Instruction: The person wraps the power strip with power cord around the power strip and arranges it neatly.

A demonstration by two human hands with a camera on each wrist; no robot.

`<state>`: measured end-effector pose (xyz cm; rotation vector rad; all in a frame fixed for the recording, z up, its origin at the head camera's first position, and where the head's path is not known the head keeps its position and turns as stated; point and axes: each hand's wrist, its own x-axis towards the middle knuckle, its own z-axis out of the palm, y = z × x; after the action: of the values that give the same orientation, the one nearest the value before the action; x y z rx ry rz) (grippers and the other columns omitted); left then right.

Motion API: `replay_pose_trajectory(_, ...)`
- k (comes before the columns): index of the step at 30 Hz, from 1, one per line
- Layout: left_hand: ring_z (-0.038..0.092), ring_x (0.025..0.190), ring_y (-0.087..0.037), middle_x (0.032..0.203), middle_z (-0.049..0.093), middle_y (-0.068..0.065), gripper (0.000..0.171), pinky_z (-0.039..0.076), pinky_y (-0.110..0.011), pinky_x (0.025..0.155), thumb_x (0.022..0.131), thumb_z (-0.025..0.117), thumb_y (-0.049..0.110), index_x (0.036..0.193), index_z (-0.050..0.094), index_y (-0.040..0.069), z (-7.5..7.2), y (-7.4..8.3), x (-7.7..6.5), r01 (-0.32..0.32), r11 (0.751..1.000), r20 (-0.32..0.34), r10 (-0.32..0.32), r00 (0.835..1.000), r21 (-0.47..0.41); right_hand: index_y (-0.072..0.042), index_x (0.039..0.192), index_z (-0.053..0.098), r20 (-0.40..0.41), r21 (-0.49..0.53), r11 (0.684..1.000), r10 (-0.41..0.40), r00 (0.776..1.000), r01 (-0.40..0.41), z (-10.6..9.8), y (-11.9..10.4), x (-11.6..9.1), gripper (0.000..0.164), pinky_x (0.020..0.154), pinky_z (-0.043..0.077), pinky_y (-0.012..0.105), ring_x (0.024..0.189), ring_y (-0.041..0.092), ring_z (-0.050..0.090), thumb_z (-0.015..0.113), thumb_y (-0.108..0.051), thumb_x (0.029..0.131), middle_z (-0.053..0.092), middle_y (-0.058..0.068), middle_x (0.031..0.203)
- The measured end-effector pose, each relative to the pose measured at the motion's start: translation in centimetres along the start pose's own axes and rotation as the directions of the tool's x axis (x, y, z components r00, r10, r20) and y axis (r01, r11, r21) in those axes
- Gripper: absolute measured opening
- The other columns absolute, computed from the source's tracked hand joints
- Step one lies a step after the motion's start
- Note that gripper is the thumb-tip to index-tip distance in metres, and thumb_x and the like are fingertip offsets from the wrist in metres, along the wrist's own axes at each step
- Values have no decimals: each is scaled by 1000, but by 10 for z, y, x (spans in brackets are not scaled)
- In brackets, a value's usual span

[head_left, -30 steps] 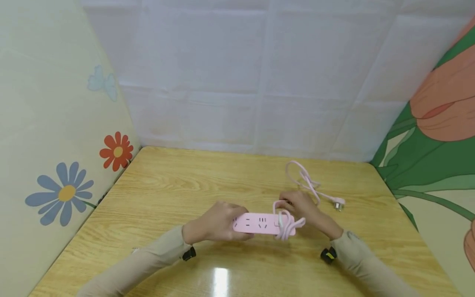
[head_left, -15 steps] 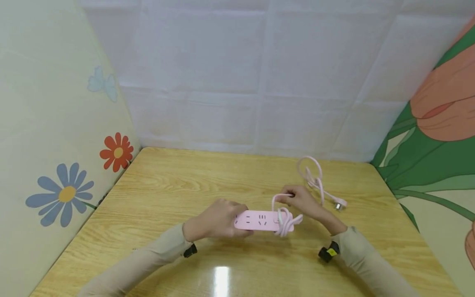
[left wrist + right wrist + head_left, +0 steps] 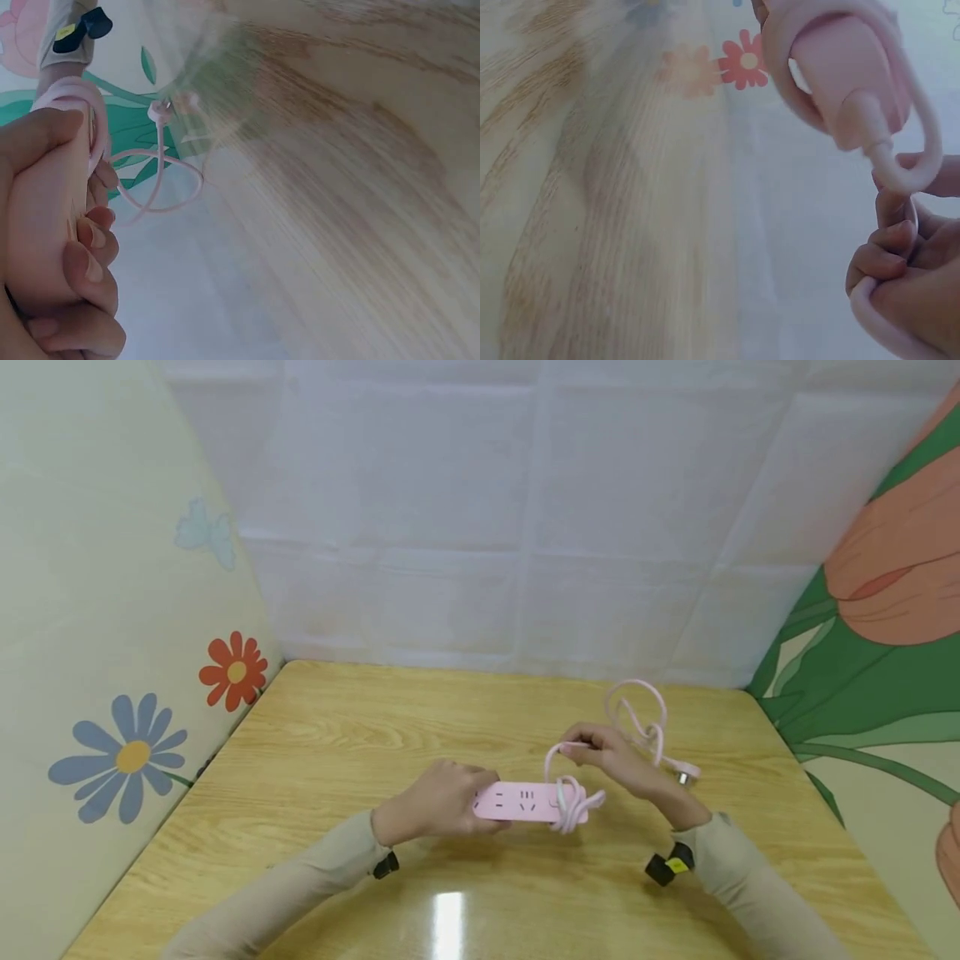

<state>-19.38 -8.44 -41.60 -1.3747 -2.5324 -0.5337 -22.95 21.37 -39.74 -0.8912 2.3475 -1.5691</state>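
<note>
One person's left hand (image 3: pixel 447 799) grips a pink power strip (image 3: pixel 513 802); the right hand (image 3: pixel 613 762) pinches its cord (image 3: pixel 571 812), partly looped round one end.

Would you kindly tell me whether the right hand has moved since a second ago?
Yes: in the head view, the right hand has shifted slightly up the picture, closer to the table's far edge.

Counter (image 3: pixel 360 735): glossy yellow wood grain; I see white glare (image 3: pixel 448 927) at near middle.
Plug (image 3: pixel 688 769): pink, lying far right, from my view.
</note>
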Motion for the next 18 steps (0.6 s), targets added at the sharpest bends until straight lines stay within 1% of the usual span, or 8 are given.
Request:
replay_pose_trajectory(2,50,54,-1,77,66,1,43,37,-8,45,82,77,45,99,68,6,1,0,0,15,1000,-8,-15,1000,9,1,106,64,-10,-3,1000,3,1000,-3,0,-3,0,19,65,44,35,70,19,48,49,-10,104,54,28,86)
replay_pose_trajectory(4,48,52,0,74,64,3,42,37,-8,44,82,77,45,96,68,6,1,1,-1,57,998,-9,-57,998,9,5,108,63,-19,-3,1000,7,1000,-7,1,-7,0,22,68,44,31,73,17,50,46,-7,105,56,22,86)
replay_pose_trajectory(6,46,51,1,70,62,6,42,36,-9,43,81,77,46,93,68,7,1,2,-1,106,994,-10,-106,994,13,8,111,62,-18,-8,1000,6,1000,-7,2,-11,-1,24,68,44,29,75,17,51,43,-5,105,58,17,87)
replay_pose_trajectory(8,45,50,1,67,58,8,41,36,-11,42,80,78,48,89,67,9,1,3,0,149,989,-20,-149,989,23,8,116,61,-9,-24,1000,12,1000,-12,3,-16,-1,25,69,45,26,77,15,51,43,-6,105,59,13,89)
replay_pose_trajectory(10,43,49,0,65,55,10,40,35,-12,41,79,79,48,85,65,11,2,4,0,170,984,-37,-168,985,45,7,122,59,-2,-32,999,23,1000,-23,4,-19,-2,27,69,48,26,81,16,55,44,-8,106,61,12,94)
replay_pose_trajectory(13,42,48,0,63,53,10,39,33,-12,39,78,79,48,82,63,13,2,6,0,183,980,-70,-178,982,83,5,128,58,-11,-87,996,21,1000,-22,5,-21,-3,29,74,50,29,90,21,55,46,-9,105,60,12,103)
replay_pose_trajectory(15,41,47,0,62,53,11,39,32,-13,39,77,80,48,81,63,14,2,7,0,190,976,-82,-182,980,105,3,129,59,-17,-140,990,-7,1000,5,4,-21,-4,29,74,48,30,90,23,51,48,-7,104,56,10,102)
replay_pose_trajectory(18,40,47,-1,62,53,10,39,31,-13,39,77,80,48,80,63,13,2,8,0,203,971,-82,-194,978,123,3,124,64,-22,-231,968,-108,994,100,4,-20,-2,26,66,42,29,79,20,44,52,-2,101,51,6,92)
